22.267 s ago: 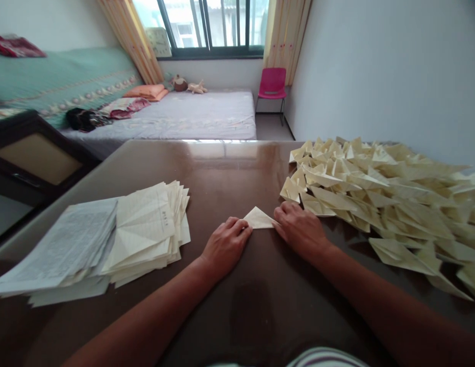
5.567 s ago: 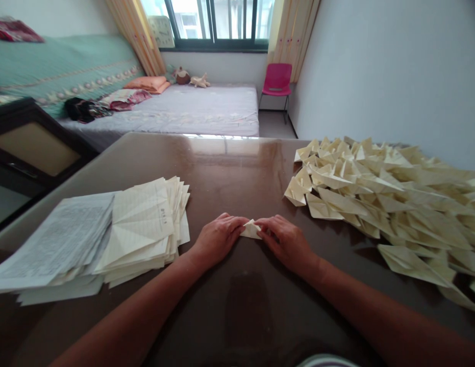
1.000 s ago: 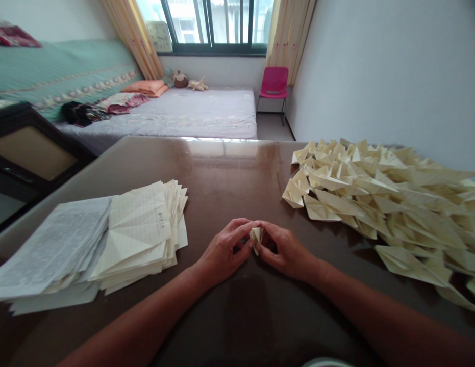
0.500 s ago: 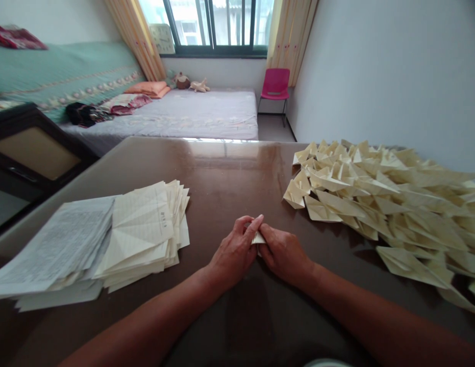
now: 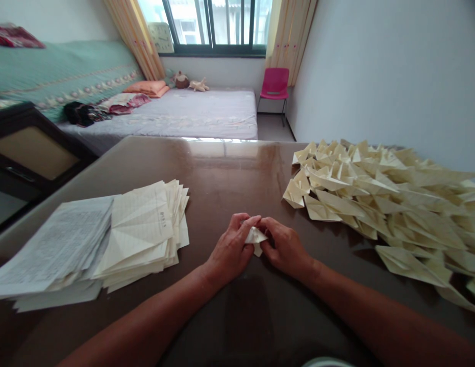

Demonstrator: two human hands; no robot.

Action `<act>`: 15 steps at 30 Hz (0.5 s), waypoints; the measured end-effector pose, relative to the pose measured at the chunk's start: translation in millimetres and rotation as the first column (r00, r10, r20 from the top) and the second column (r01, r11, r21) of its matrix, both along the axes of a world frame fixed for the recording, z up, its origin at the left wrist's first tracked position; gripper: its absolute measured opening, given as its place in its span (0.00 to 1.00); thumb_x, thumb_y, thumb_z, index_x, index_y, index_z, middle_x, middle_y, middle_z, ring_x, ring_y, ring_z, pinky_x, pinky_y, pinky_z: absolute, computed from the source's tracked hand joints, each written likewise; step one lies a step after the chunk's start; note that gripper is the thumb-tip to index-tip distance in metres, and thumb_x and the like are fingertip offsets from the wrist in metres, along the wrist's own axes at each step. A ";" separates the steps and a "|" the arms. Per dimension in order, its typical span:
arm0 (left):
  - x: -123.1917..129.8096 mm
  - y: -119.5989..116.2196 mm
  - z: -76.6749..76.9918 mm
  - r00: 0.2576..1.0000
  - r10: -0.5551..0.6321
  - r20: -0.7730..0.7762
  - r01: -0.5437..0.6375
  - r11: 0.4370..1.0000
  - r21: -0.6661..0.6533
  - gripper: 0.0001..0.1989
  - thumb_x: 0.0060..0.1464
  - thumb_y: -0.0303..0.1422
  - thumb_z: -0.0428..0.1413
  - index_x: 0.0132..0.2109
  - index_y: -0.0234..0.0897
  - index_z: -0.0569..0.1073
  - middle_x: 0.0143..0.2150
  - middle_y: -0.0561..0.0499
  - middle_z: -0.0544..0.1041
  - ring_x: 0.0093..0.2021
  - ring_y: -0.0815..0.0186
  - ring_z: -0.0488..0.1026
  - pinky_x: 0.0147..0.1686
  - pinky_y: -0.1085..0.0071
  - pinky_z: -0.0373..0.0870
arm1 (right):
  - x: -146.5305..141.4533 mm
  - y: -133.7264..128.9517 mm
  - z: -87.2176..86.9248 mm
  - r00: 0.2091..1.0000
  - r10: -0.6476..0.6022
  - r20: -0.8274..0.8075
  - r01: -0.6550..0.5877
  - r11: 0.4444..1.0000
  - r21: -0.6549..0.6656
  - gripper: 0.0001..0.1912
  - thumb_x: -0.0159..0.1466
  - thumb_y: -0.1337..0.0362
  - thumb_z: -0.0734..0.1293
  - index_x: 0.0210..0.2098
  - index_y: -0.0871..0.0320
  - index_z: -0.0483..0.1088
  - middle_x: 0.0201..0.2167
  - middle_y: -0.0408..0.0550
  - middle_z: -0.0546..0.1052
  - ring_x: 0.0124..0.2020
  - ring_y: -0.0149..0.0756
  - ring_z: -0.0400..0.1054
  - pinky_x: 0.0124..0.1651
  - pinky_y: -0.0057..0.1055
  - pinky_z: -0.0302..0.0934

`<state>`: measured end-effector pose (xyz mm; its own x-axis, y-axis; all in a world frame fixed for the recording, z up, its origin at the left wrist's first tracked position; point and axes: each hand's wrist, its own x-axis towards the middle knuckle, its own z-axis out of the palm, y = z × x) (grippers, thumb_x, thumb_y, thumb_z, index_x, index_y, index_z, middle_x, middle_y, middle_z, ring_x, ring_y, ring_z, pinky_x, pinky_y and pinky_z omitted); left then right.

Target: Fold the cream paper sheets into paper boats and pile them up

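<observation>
A small folded piece of cream paper (image 5: 255,236) is held between my two hands over the brown table. My left hand (image 5: 233,245) grips its left side, with the thumb below and the fingers curled over the top. On the right side, my right hand (image 5: 283,245) pinches the paper between thumb and fingers. Part of the paper is hidden behind the fingers. To the left lies a stack of creased cream sheets (image 5: 140,224) beside printed sheets (image 5: 65,239). A large heap of folded cream paper pieces (image 5: 375,188) covers the right side.
The glossy brown table (image 5: 229,178) extends under everything. A round pale rim (image 5: 327,362) shows at the bottom edge. Beyond the table stand a bed (image 5: 206,109) and a pink chair (image 5: 275,84). A dark cabinet (image 5: 38,148) is at the left.
My hands have moved slightly apart, with the right hand shifted outward. More of the folded paper shows between them.
</observation>
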<state>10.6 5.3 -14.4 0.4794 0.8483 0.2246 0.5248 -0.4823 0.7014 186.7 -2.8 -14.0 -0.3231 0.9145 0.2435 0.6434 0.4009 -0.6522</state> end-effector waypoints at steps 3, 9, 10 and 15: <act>-1.0 3.3 -0.4 0.999 0.045 0.029 -0.043 0.998 -0.038 0.25 0.46 0.20 0.50 0.52 0.40 0.62 0.51 0.48 0.62 0.35 0.71 0.67 0.40 0.70 0.70 | 0.6 1.3 0.3 0.999 -0.041 0.007 0.041 0.999 -0.023 0.15 0.56 0.72 0.62 0.42 0.54 0.63 0.34 0.42 0.73 0.33 0.33 0.67 0.36 0.27 0.58; -5.8 8.4 2.6 0.994 0.093 -0.059 -0.093 0.996 0.009 0.07 0.52 0.25 0.51 0.39 0.39 0.64 0.38 0.54 0.67 0.33 0.70 0.66 0.33 0.74 0.67 | 3.7 4.8 1.9 0.998 -0.053 0.029 0.053 0.998 0.029 0.10 0.58 0.70 0.63 0.39 0.55 0.65 0.35 0.43 0.72 0.30 0.30 0.66 0.35 0.27 0.58; -6.9 9.1 3.2 0.994 0.087 -0.072 -0.086 0.996 0.030 0.05 0.53 0.26 0.51 0.38 0.39 0.65 0.38 0.53 0.68 0.35 0.69 0.67 0.34 0.73 0.68 | 4.4 5.4 2.3 0.998 -0.057 0.037 0.056 0.998 0.035 0.08 0.58 0.70 0.63 0.38 0.55 0.66 0.35 0.43 0.72 0.29 0.30 0.66 0.35 0.27 0.58; -14.2 10.5 6.7 0.990 -0.021 -0.140 0.041 0.989 0.142 0.06 0.58 0.27 0.49 0.41 0.39 0.68 0.43 0.50 0.72 0.45 0.65 0.68 0.44 0.69 0.68 | 10.2 6.8 4.9 0.994 0.033 0.103 -0.044 0.994 0.099 0.07 0.62 0.69 0.62 0.38 0.54 0.70 0.39 0.46 0.74 0.39 0.33 0.67 0.40 0.27 0.60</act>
